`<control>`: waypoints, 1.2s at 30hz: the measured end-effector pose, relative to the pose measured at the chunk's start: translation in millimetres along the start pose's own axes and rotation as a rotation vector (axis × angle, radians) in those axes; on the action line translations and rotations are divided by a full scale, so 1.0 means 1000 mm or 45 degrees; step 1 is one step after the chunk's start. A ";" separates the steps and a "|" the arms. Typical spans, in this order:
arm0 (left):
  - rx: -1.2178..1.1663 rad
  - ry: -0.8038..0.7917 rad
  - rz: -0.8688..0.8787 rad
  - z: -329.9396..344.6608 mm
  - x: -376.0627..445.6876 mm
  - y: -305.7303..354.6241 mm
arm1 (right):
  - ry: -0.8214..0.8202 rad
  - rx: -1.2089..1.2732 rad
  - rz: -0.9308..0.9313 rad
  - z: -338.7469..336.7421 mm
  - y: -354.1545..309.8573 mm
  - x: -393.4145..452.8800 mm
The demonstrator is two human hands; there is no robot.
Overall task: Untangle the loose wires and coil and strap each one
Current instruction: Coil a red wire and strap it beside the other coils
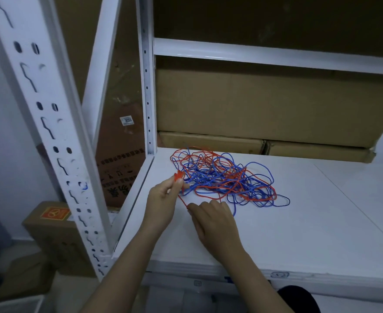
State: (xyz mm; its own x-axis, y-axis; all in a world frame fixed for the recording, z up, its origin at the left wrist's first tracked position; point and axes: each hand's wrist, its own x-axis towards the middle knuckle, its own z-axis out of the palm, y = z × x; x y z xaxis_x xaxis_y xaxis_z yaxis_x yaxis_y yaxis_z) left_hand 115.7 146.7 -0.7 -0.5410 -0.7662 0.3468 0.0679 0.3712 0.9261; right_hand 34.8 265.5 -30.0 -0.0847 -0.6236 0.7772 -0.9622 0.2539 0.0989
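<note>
The right hand (210,216) pinches a thin red wire (183,201) between thumb and fingertips, low and close to the front of the white shelf board (299,222); just beyond it the left hand (161,199) pinches the same wire higher up, with a small bunch of red loops (178,175) gathered at its fingertips. A short run of red wire stretches between the two hands.

I'd judge this the start of the job: the red wire's end has been found and a first few turns are forming, while nearly all of it is still knotted up.

Past the hands, the tangle of thin red and blue wires (226,177) lies spread on the board, the two colours laced through each other, well short of the brown cardboard boxes (265,109) stacked at the back.

The next move calls for drawing red slack gently, freeing it where blue crosses over, not tugging the knot tight. I see no strap.
</note>
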 end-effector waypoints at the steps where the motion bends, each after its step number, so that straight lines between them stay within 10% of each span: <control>1: 0.182 -0.011 0.066 -0.001 -0.002 -0.003 | 0.027 0.009 -0.011 0.000 0.002 0.001; 9: 0.545 -0.208 0.212 -0.006 -0.013 -0.017 | 0.232 0.290 0.165 0.003 0.020 0.011; 18: 0.134 -0.524 -0.032 -0.011 -0.010 -0.002 | 0.024 0.899 0.560 0.016 0.034 0.033; 28: -0.467 -0.040 -0.260 -0.002 0.013 0.004 | -0.318 0.885 0.747 0.035 0.034 0.008; 36: -0.390 0.163 -0.206 0.020 0.030 -0.007 | -0.430 0.544 0.300 0.036 0.025 -0.003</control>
State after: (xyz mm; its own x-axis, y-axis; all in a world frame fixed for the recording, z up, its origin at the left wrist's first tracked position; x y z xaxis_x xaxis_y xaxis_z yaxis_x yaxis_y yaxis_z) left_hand 82.2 131.9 0.0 -0.4574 -0.8687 0.1899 0.2486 0.0801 0.9653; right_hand 2.1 247.3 -52.0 -0.3191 -0.8050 0.5001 -0.9205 0.1377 -0.3656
